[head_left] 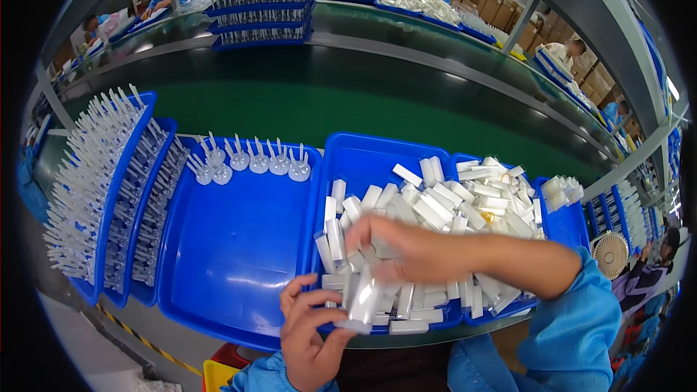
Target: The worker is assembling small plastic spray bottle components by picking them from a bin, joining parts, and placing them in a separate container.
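My left hand is closed around a glossy clear plastic piece, held tilted over the near left edge of the middle tray. My right hand arches over the top of that piece, its fingers smeared by motion; whether it grips anything is not visible. Beneath both hands, the blue middle tray holds many white oblong pieces that look cased in clear plastic. To the left, another blue tray has clear round-based parts with upright prongs along its far edge.
Stacked blue trays full of upright pronged parts lean at the far left. More white pieces fill a tray on the right. A green conveyor belt runs behind. A small round fan stands at the right; several people work beyond.
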### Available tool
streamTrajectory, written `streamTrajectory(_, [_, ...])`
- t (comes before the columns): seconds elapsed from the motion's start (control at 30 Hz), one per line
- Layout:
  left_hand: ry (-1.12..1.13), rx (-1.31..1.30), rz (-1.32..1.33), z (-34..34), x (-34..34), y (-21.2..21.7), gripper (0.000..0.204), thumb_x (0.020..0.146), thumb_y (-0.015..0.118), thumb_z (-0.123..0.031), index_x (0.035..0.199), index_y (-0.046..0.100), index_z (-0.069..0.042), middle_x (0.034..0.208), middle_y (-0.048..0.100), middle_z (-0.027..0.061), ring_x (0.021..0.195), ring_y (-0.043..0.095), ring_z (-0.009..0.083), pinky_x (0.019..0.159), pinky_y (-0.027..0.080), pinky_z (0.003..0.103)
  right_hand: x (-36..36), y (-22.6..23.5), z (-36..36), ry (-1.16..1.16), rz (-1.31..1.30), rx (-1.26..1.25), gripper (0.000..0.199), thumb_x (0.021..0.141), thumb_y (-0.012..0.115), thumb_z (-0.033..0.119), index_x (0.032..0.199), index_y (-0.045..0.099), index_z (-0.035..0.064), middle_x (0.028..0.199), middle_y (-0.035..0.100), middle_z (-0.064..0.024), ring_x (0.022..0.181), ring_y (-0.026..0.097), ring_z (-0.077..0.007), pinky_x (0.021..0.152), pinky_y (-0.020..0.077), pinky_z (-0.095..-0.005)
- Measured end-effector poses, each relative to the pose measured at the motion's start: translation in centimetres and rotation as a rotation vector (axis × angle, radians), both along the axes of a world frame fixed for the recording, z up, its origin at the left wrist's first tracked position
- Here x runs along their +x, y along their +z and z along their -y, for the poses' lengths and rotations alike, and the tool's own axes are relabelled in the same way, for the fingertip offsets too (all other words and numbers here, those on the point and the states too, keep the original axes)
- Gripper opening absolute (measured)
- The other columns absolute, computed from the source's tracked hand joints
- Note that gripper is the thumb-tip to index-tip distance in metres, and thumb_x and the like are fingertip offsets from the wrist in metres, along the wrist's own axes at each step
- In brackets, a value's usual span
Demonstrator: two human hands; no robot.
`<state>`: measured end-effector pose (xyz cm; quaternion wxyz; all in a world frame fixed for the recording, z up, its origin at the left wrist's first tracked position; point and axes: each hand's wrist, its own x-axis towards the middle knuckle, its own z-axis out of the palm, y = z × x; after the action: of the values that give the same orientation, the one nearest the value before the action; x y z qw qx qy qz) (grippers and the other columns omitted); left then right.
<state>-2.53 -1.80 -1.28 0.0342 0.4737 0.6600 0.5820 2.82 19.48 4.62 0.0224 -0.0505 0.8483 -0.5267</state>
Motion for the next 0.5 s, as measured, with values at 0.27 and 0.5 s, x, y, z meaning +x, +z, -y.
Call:
streamTrajectory(0.27, [0.067, 0.012, 0.115, -0.2, 0.7, 1.7, 0.019, 0.066, 0.074, -0.012, 0.08, 0.064, -0.004, 0.082, 0.067, 0.0109, 0.115, 0.043, 0.0382, 0.098, 0.025, 0.049, -6.8, -2.5, -4.1, -0.098, 0.352, 0.746, 0.051, 0.073, 0.067, 0.027, 0.113, 0.048, 0.0011, 0.091, 0.06, -0.0185, 0.088, 0.059, -0.0308, 0.073, 0.0479, -0.0385])
streamTrajectory(0.5, [0.077, 0.064, 0.074, -0.4, 0.9, 0.6, 0.018, 0.068, 0.074, -0.017, 0.085, 0.069, -0.011, 0.082, 0.068, 0.0039, 0.105, 0.05, 0.0327, 0.096, 0.026, 0.046, -5.0, -0.8, -4.3, -0.152, 0.244, 0.588, 0.044, 0.066, 0.065, 0.017, 0.107, 0.053, 0.0074, 0.086, 0.062, -0.0167, 0.082, 0.06, -0.0311, 0.071, 0.0477, -0.0365])
